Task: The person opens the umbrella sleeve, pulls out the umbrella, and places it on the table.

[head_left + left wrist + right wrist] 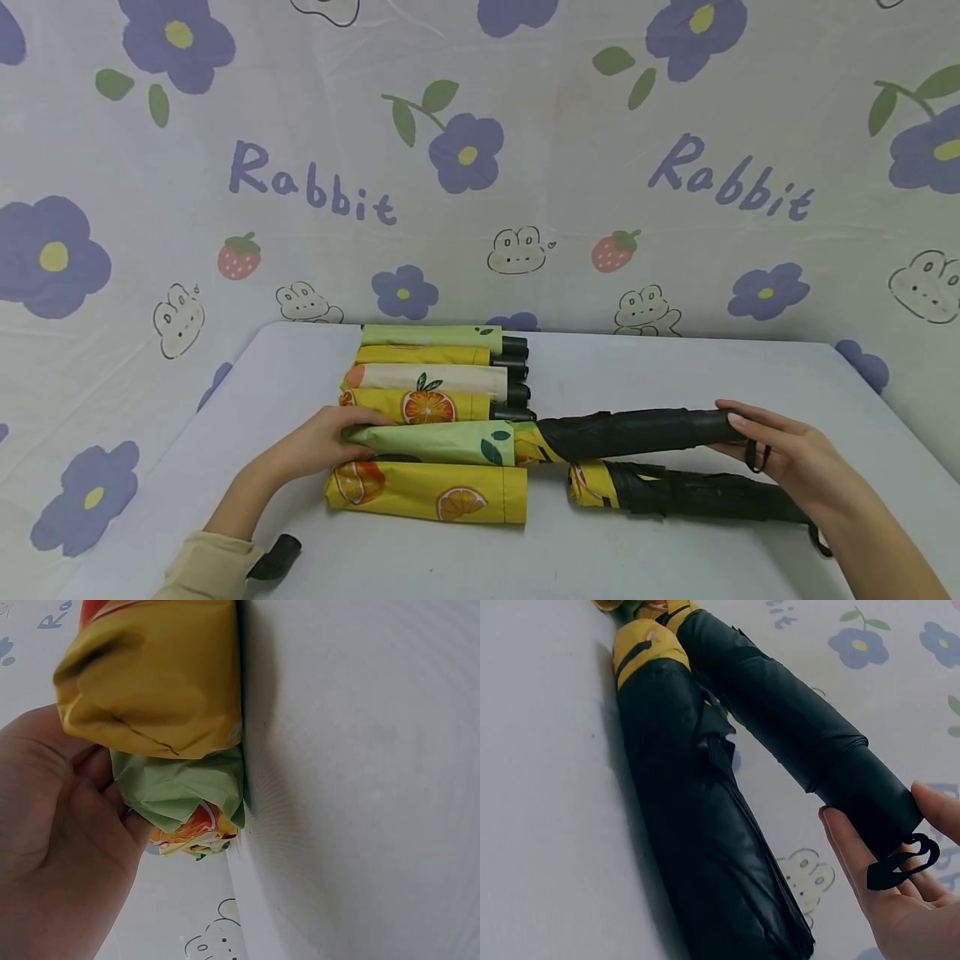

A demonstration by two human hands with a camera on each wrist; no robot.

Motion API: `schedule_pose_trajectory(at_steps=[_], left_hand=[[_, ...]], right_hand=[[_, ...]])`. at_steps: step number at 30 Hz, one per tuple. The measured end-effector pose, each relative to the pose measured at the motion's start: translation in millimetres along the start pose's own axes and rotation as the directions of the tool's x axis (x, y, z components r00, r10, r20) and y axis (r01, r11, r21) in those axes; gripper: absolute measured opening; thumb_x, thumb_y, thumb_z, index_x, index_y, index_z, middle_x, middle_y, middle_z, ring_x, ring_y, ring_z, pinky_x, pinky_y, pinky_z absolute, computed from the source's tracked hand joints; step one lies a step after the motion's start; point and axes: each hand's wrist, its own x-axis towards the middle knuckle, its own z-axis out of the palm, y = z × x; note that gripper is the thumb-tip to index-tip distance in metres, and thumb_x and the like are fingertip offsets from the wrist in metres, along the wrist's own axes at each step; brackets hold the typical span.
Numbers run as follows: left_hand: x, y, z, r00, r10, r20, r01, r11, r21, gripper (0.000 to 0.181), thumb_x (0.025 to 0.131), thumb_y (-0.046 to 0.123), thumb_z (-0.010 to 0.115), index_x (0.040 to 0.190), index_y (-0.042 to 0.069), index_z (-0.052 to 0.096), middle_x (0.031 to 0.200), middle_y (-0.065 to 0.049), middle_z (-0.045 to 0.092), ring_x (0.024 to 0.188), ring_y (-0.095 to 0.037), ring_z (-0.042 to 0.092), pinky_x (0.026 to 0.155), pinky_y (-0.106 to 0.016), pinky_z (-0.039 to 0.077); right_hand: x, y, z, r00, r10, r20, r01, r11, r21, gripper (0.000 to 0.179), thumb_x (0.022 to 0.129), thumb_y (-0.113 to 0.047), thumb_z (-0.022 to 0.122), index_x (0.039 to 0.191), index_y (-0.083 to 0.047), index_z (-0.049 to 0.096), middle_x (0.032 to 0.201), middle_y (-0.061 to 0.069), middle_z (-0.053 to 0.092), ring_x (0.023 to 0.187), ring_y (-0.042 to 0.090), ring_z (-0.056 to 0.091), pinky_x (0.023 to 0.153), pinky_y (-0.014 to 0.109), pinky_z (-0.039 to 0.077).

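In the head view my left hand [326, 442] grips the left end of a light green umbrella sleeve [450, 442] printed with leaves. A folded black umbrella [645, 433] with a yellow patterned end lies in line with it, that end at the sleeve's right opening. My right hand [795, 458] pinches the umbrella's black handle [877, 802] between thumb and fingers, and a wrist loop [907, 862] hangs there. Just in front of the green sleeve lies a flat yellow sleeve [405, 493] with orange slices. A second folded black umbrella [697, 493] rests on the table under the held one.
Behind the green sleeve, several sleeved umbrellas [427, 407] lie in a row with black handles pointing right. A black curved object [277, 557] lies by my left sleeve cuff. The white table [637, 558] ends at a flower-printed cloth backdrop [555, 167].
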Motion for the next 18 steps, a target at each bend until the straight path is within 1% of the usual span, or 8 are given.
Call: schedule_pose_trajectory(at_steps=[2,7,8,11,13,15,17,18], left_hand=[[0.0,-1.2,0.0,1.0,0.001,0.001,-0.001,1.0,0.0,0.04,0.086,0.011,0.073,0.124,0.023,0.066,0.121,0.002,0.069,0.108,-0.012,0.061,0.092,-0.029,0.051],[0.3,-1.9,0.3,1.0,0.001,0.005,-0.001,1.0,0.005,0.04,0.086,0.011,0.073,0.124,0.023,0.066,0.121,0.002,0.069,0.108,-0.011,0.061,0.092,-0.029,0.051],[0.5,-1.7,0.3,1.0,0.0,0.006,0.0,1.0,0.006,0.04,0.086,0.011,0.073,0.124,0.023,0.065,0.121,0.002,0.069,0.108,-0.011,0.061,0.092,-0.029,0.051],[0.3,-2.2,0.3,1.0,0.005,0.006,-0.005,1.0,0.011,0.04,0.087,0.012,0.073,0.124,0.022,0.066,0.121,0.001,0.069,0.108,-0.012,0.062,0.092,-0.029,0.051],[0.1,-2.3,0.1,1.0,0.001,0.007,-0.001,1.0,0.01,0.039,0.087,0.012,0.073,0.124,0.023,0.066,0.121,0.002,0.069,0.108,-0.012,0.062,0.092,-0.028,0.051],[-0.4,-2.6,0.0,1.0,0.006,0.006,-0.006,1.0,0.011,0.039,0.087,0.013,0.073,0.124,0.022,0.066,0.12,0.001,0.069,0.107,-0.013,0.062,0.091,-0.029,0.051],[-0.2,-2.3,0.1,1.0,0.005,0.004,-0.005,1.0,0.011,0.039,0.087,0.013,0.073,0.124,0.023,0.066,0.12,0.001,0.07,0.106,-0.013,0.062,0.091,-0.029,0.051],[-0.2,-2.6,0.1,1.0,0.012,0.002,-0.012,1.0,0.014,0.039,0.087,0.013,0.073,0.124,0.022,0.066,0.12,0.0,0.07,0.106,-0.013,0.062,0.09,-0.029,0.052]], right_hand=[[-1.2,1,-5,1.0,-0.005,0.011,0.005,1.0,0.03,0.033,0.104,-0.014,0.045,0.124,-0.026,0.067,0.117,-0.017,0.065,0.104,0.014,0.071,0.098,0.026,0.032],[-5.0,2,-17,1.0,0.004,0.023,-0.006,0.996,0.088,0.035,0.105,-0.015,0.041,0.119,-0.029,0.069,0.116,-0.018,0.066,0.103,0.013,0.071,0.111,0.041,0.007],[-5.8,2,-19,1.0,0.004,0.024,-0.007,0.996,0.094,0.035,0.106,-0.015,0.04,0.118,-0.029,0.07,0.116,-0.018,0.066,0.103,0.012,0.071,0.111,0.048,-0.001],[-7.4,2,-25,1.0,0.005,0.02,-0.008,0.993,0.122,0.036,0.106,-0.015,0.039,0.116,-0.029,0.07,0.115,-0.018,0.067,0.102,0.012,0.072,0.115,0.052,-0.012],[-8.5,2,-28,1.0,-0.004,0.024,0.0,0.988,0.155,0.037,0.106,-0.015,0.038,0.114,-0.028,0.071,0.114,-0.016,0.068,0.101,0.013,0.072,0.111,0.056,-0.024],[-9.8,4,-31,1.0,-0.01,0.026,0.006,0.984,0.177,0.038,0.106,-0.014,0.037,0.114,-0.027,0.071,0.115,-0.016,0.069,0.101,0.014,0.072,0.118,0.044,-0.015],[-10.5,6,-35,0.998,-0.031,0.046,0.021,0.98,0.198,0.039,0.106,-0.012,0.035,0.115,-0.026,0.071,0.116,-0.015,0.069,0.102,0.015,0.072,0.12,0.03,0.008],[-11.0,7,-38,0.997,-0.043,0.06,0.03,0.978,0.209,0.04,0.106,-0.011,0.034,0.116,-0.024,0.071,0.117,-0.014,0.069,0.103,0.016,0.072,0.113,0.023,0.021]])
